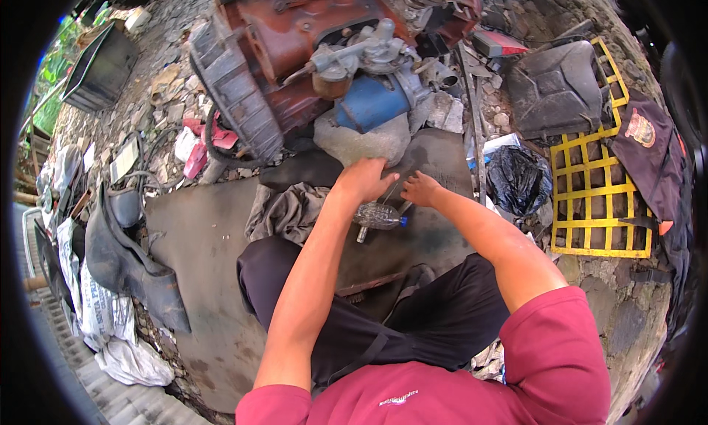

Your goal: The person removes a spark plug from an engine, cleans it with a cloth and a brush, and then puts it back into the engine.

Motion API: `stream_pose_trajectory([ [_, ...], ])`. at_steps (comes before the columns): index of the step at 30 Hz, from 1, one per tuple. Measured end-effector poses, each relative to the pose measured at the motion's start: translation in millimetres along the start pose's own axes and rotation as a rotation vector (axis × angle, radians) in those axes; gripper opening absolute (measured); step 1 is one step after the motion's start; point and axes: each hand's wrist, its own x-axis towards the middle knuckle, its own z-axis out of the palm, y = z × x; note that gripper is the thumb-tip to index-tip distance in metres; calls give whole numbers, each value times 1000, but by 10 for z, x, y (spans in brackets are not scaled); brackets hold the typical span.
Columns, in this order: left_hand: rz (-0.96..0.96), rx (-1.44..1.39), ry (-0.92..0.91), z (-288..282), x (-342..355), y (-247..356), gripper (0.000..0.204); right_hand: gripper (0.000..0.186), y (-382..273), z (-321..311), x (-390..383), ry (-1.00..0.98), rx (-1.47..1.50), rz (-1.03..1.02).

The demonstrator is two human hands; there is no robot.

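Note:
My left hand reaches to the near edge of a grey stone, its thumb standing apart from the fingers. Just to its right, my right hand hovers low over the dark mat with fingers slightly spread. I make out nothing held in either hand. Thin metal rods lie between and below the hands, too small to name. Below them lies a clear plastic bottle with a blue cap. A blue cylindrical filter on a rust-red engine sits above the stone. A crumpled grey-brown cloth lies left of my left forearm.
A dark mat covers the ground. Right are a black plastic bag, a yellow grid crate, a black jerrycan-like container and a dark garment. Left are black moulded plastic, white sacks and a dark bin.

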Motion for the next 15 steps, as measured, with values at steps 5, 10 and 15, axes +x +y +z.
stream_pose_trajectory([
  [5,-43,-38,-171,554,-45,1,44,29,10,286,-157,-7,174,137],
  [10,-182,-157,-227,559,-520,305,40,24,-104,-7,-750,49,812,425],
  [15,-350,-475,75,787,-973,641,33,30,-209,-574,-1459,592,1438,647],
])
